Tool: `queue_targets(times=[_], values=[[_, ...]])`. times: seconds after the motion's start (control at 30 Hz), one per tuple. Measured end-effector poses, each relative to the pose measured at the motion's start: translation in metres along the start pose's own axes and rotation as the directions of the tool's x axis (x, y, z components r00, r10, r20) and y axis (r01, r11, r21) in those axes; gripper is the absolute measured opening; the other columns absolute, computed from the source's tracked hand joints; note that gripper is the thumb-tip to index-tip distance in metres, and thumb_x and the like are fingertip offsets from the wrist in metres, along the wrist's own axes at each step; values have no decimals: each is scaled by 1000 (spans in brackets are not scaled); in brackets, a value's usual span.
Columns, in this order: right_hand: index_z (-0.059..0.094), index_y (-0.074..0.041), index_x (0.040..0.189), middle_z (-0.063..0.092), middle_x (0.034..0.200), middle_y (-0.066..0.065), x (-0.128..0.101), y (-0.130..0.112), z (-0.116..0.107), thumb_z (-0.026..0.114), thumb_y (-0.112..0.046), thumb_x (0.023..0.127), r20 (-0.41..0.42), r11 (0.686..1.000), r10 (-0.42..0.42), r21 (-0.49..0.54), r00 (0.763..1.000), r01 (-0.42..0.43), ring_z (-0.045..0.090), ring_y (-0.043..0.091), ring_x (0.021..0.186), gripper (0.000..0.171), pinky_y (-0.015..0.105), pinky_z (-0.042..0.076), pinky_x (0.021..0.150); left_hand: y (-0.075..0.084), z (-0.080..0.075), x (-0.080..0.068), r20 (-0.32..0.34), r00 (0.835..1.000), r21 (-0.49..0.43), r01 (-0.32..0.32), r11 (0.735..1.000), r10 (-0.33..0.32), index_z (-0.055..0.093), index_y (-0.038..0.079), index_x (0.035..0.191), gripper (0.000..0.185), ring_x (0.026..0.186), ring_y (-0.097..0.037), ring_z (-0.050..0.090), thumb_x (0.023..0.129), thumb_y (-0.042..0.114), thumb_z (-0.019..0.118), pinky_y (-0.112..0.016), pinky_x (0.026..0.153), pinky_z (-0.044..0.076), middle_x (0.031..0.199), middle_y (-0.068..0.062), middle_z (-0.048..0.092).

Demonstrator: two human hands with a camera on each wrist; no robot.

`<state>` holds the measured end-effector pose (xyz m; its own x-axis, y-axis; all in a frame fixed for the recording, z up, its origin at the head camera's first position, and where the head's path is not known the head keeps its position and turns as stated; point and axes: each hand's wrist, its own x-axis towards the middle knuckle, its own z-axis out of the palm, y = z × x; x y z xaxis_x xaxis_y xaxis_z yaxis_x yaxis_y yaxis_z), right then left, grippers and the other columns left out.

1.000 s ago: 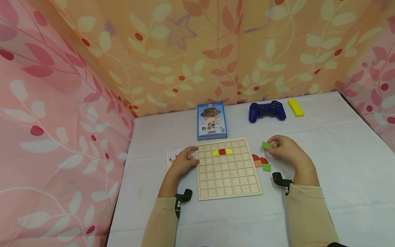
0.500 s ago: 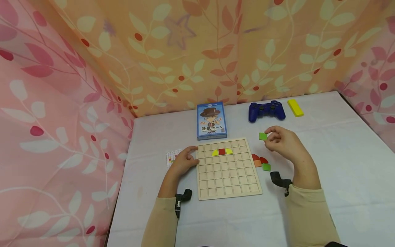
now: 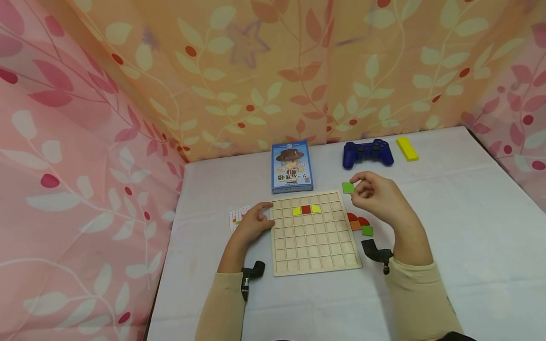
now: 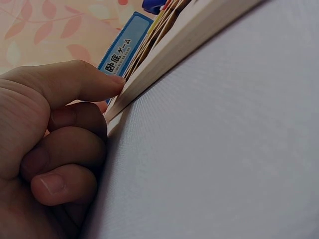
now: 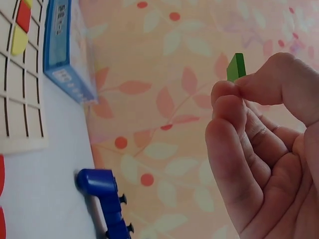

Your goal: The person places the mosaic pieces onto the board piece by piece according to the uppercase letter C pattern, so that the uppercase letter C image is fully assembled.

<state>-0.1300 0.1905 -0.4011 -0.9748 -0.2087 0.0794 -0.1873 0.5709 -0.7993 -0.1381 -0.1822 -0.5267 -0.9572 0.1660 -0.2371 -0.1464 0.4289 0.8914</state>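
A pale wooden grid board [image 3: 315, 241] lies on the table. In one of its upper rows, a red square tile [image 3: 306, 210] sits between two yellow quarter-round tiles [image 3: 296, 211]. My left hand [image 3: 252, 222] touches the board's left edge with thumb and index finger; its other fingers are loosely curled in the left wrist view. Just off the board's upper right corner, my right hand [image 3: 379, 196] pinches a green square tile [image 5: 236, 67] between thumb and fingertips. Beside the board's right edge lie red rounded tiles [image 3: 363, 221], an orange tile [image 3: 356, 225] and another green tile [image 3: 367, 230].
Behind the board stands a blue card game box [image 3: 292, 166]. A blue game controller [image 3: 368, 153] and a yellow block [image 3: 407, 149] lie at the back right. A small printed pattern card [image 3: 234, 219] is partly hidden by my left hand. Floral curtains [image 3: 256, 71] border the table.
My right hand has lifted the green tile away from beside the loose tiles and carried it left toward the board's upper right corner. My left hand has stayed put.
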Motion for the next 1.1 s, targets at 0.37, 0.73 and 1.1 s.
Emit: queue_targets(times=[0.37, 0.73, 1.1], values=[[63, -6, 118, 67, 82, 1, 9, -23, 25, 68, 1, 86, 82, 995, -88, 57, 993, 83, 61, 21, 72, 33, 32, 50, 64, -1, 0, 0, 9, 1000, -2, -23, 1000, 23, 55, 15, 145, 59, 50, -11, 37, 91, 14, 76, -27, 53, 33, 59, 4, 47], [64, -9, 116, 64, 78, -6, 14, -30, 54, 70, -3, 87, 144, 985, -172, 0, 975, 173, 59, 15, 66, 30, 35, 50, 64, 1, 0, 0, -6, 1000, 27, -20, 999, 20, 56, 15, 144, 58, 50, -10, 39, 90, 15, 77, -27, 53, 32, 60, 4, 50], [66, -10, 109, 51, 68, -6, 23, -25, 86, 75, -7, 87, 214, 981, -188, -12, 959, 195, 46, 11, 57, 25, 32, 43, 60, 1, -1, 0, 8, 999, 29, -43, 999, 43, 55, 13, 145, 59, 50, -10, 39, 90, 15, 76, -28, 54, 33, 60, 4, 50]])
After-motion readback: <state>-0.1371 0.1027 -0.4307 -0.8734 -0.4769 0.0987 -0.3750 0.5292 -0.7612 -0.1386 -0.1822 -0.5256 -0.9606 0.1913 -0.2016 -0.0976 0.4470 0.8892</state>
